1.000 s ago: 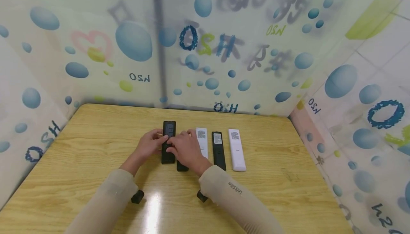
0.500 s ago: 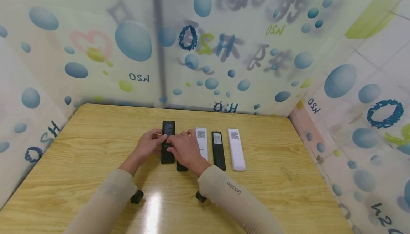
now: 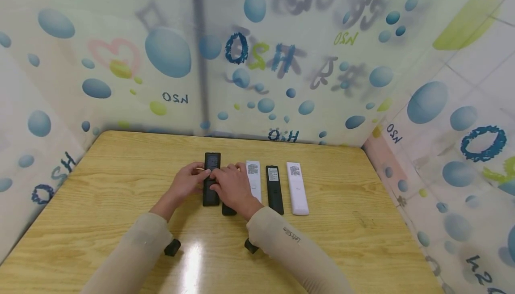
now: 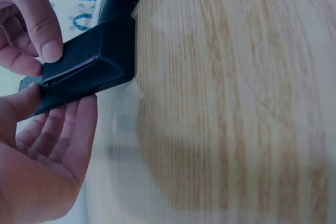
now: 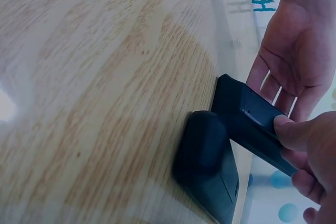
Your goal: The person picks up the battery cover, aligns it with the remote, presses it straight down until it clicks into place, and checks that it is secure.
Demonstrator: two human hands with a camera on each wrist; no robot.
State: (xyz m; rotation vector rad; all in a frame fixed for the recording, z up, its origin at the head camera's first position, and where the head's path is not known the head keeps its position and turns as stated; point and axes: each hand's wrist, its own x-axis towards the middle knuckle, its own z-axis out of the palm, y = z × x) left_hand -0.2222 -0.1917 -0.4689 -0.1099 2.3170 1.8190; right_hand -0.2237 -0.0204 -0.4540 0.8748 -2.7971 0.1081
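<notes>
A black remote control (image 3: pixel 211 198) lies back side up on the table, its label toward the far end. My left hand (image 3: pixel 186 181) holds it from the left, fingers along the side and thumb on top in the left wrist view. From the right, my right hand (image 3: pixel 236 189) pinches at its battery cover (image 4: pixel 71 53), the thumb pressed on the cover and the fingertips at its far edge. A dark slit shows along one side of that cover. A second black remote (image 5: pixel 202 153) lies just right of it, mostly under my right hand in the head view.
Further right, in a row, lie a white remote (image 3: pixel 254 178), a black remote (image 3: pixel 275 191) and another white remote (image 3: pixel 297 191), all labels up. The wooden table (image 3: pixel 354 240) meets a patterned wall (image 3: pixel 249 97) at its far edge. Small black devices (image 3: pixel 172 247) sit under the wrists.
My right forearm has shifted slightly to the left. Both hands otherwise stay at the same black remote, and the other remotes have not moved.
</notes>
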